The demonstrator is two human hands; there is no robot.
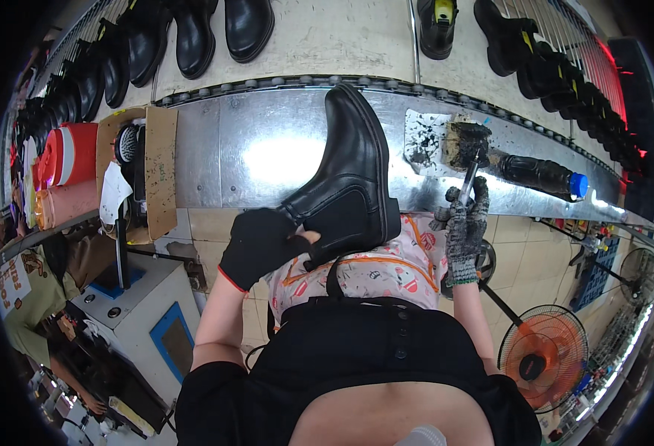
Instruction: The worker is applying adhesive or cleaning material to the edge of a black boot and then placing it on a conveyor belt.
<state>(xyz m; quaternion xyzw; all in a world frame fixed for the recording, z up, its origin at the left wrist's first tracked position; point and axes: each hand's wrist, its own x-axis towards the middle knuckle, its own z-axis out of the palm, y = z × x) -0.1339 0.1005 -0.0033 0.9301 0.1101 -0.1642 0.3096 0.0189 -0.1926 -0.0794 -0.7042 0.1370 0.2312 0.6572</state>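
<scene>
A black ankle boot (pixel 345 163) with an elastic side panel lies on its side across the metal ledge, toe pointing away from me. My left hand (pixel 260 249), in a black glove with a bare thumb tip, is closed on the top of its shaft. My right hand (pixel 467 223), in a grey knit glove stained dark, grips a slim silver-and-dark tool (pixel 471 177), perhaps a brush. The tool's tip reaches a black-crusted small pot (pixel 467 143), whose contents I cannot make out. Under the pot is a black-spattered white sheet (pixel 423 141). Right of it lies a dark bottle (pixel 539 175) with a blue cap.
Beyond the ledge (pixel 215 149) runs a conveyor (pixel 334 44) edged by a chain, carrying several black boots (pixel 249 30). An open cardboard box (pixel 160 175) with a hairbrush stands at left, beside a red container (pixel 70 154). An orange fan (pixel 542 357) stands at lower right.
</scene>
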